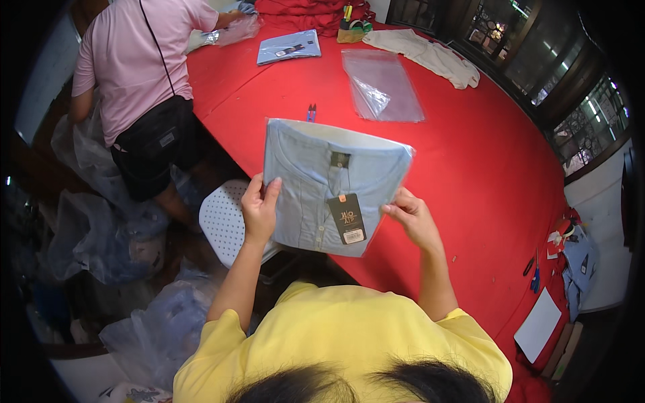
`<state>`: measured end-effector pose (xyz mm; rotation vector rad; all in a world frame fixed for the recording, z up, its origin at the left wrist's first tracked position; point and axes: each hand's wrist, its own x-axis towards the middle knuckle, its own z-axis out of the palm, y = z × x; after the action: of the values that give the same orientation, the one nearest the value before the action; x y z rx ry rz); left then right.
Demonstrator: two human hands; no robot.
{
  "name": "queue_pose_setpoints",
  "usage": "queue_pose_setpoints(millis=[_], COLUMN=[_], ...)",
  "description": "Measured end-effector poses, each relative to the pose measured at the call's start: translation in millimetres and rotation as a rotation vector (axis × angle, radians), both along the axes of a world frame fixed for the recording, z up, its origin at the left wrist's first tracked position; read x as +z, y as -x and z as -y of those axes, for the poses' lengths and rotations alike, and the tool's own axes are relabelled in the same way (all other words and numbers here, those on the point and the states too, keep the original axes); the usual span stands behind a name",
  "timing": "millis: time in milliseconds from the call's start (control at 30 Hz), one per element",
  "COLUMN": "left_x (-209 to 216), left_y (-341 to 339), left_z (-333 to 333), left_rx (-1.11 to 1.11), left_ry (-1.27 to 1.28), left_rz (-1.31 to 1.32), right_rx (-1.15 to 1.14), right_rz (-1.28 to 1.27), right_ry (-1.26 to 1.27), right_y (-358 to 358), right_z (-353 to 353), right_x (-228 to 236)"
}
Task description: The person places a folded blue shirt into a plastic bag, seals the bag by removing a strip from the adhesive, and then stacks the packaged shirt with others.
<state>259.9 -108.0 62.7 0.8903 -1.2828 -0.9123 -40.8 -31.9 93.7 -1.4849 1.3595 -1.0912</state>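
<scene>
A folded light blue shirt (302,181) in a clear plastic bag is held up in front of me, over the near edge of the red-covered table (484,201). A dark hang tag (346,215) with a white label shows on its front, beside a row of small buttons. My left hand (261,209) pinches the bag's left edge, thumb on the front. On the opposite edge, my right hand (411,216) grips the plastic between thumb and fingers. Small thread snippers (311,112) lie on the table just beyond the bag.
Clear plastic bags (386,84), a packed blue shirt (289,47) and a beige garment (423,54) lie across the table. A person in pink (144,54) stands at far left. Near me are a white perforated stool (225,218) and filled plastic bags (161,329). White card (537,326) lies at right.
</scene>
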Motion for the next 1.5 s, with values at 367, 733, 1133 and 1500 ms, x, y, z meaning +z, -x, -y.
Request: queue_pose_setpoints(millis=[367, 733, 1133, 1500], left_x=[-123, -138, -119, -120], left_y=[-6, 7, 0, 6], left_z=[69, 49, 40, 39], left_rx=[-0.177, -0.047, 0.131, 0.131], left_ry=[-0.651, -0.271, -0.405, -0.394], left_rz=[-0.372, -0.206, 0.099, 0.131], right_rx=[-0.32, -0.354, -0.317, -0.302], right_rz=[0.147, 0.131, 0.157, 0.135], right_ry=[-0.058, 0.1, 0.102, 0.052], right_y=[-38, -50, -50, -48], right_z=[74, 66, 68, 63], right_x=[-131, -121, -121, -114])
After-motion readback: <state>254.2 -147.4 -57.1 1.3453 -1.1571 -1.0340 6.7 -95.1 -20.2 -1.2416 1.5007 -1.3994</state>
